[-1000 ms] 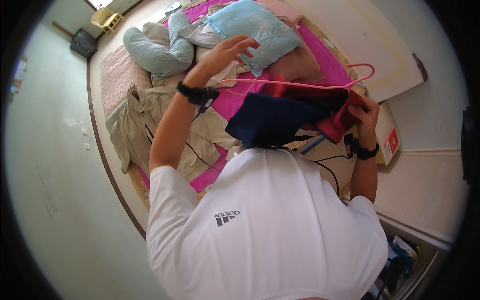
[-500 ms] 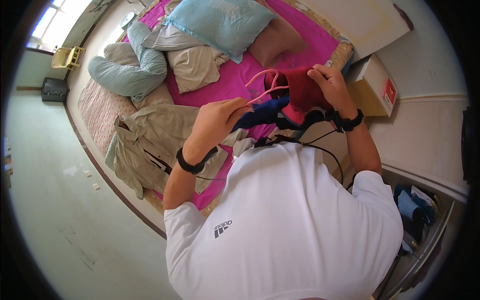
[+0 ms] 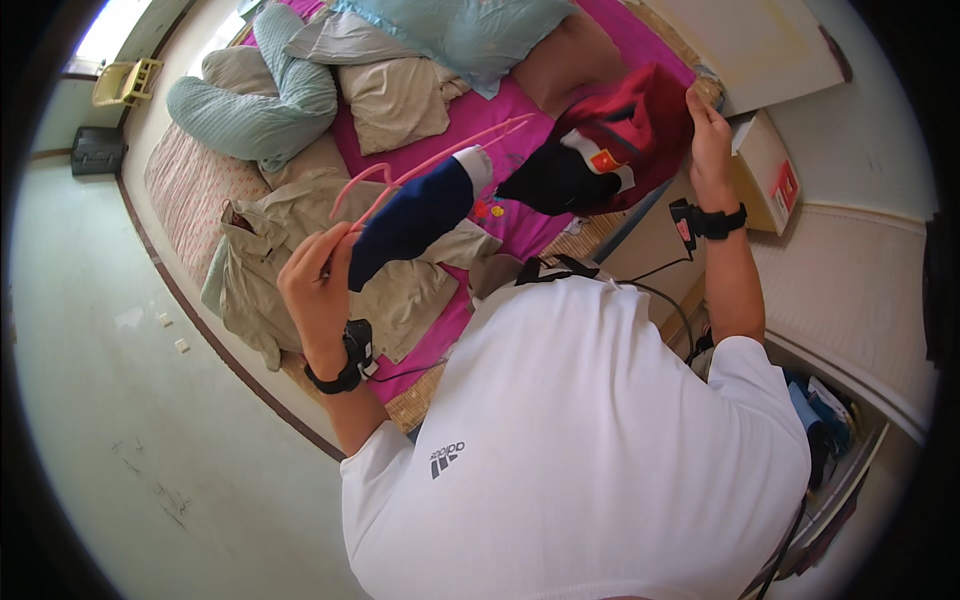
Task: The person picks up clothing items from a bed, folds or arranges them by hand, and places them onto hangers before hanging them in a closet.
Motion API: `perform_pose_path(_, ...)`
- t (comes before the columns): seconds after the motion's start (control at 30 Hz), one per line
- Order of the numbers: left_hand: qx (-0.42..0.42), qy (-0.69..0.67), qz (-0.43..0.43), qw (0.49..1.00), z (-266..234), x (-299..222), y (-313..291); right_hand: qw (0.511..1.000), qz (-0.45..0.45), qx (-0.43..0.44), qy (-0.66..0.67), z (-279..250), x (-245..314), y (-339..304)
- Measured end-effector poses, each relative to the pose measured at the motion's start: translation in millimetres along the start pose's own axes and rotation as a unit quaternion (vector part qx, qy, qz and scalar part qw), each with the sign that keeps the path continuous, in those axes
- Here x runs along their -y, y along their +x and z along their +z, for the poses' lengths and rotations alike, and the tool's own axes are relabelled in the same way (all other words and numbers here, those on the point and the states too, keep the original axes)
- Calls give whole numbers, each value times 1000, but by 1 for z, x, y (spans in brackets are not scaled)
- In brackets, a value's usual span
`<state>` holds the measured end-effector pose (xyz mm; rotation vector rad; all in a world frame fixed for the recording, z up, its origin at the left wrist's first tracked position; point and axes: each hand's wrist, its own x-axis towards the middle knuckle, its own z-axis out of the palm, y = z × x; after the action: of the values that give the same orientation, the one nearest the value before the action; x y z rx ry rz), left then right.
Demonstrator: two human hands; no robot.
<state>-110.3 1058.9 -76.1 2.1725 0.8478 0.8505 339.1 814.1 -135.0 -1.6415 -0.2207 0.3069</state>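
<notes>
My left hand (image 3: 315,285) is closed round one end of a pink clothes hanger (image 3: 425,170). A navy piece of cloth with a white end (image 3: 415,220) is gripped in that hand too, stretching along the hanger. Out to the right, my right hand (image 3: 708,145) pinches the edge of a red and black garment (image 3: 640,125), which has a white band and a small red and yellow patch. This garment hangs in the air above the bed's near edge, apart from the hanger's tip. Whether the navy cloth belongs to it I cannot tell.
A beige shirt (image 3: 290,250) lies spread on the bed's magenta sheet (image 3: 510,215). Farther back are a light blue pillow (image 3: 470,40), a pale blue bolster (image 3: 225,115) and crumpled beige cloth (image 3: 395,105). At the right stand a white box (image 3: 765,170) and an open drawer holding clothes (image 3: 825,420).
My hands have moved apart, the left one down and leftward with the hanger and navy cloth. The red and black garment has come off the hanger and swung out from my right hand.
</notes>
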Motion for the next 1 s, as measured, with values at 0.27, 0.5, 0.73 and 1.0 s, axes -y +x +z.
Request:
perform_pose_path(0.27,-66,41,-7,997,-51,15,8,979,-68,189,44,90,40,96)
perform_pose_path(0.5,-147,52,-26,987,-73,17,1,832,-207,446,-256,188,-1,14)
perform_pose_path(0.73,-267,-13,-115,957,-64,-14,5,759,-66,628,-160,234,-103,-37)
perform_pose_path(1.0,-333,-43,-223,915,4,-62,2,773,-6,632,-49,241,-155,-4)
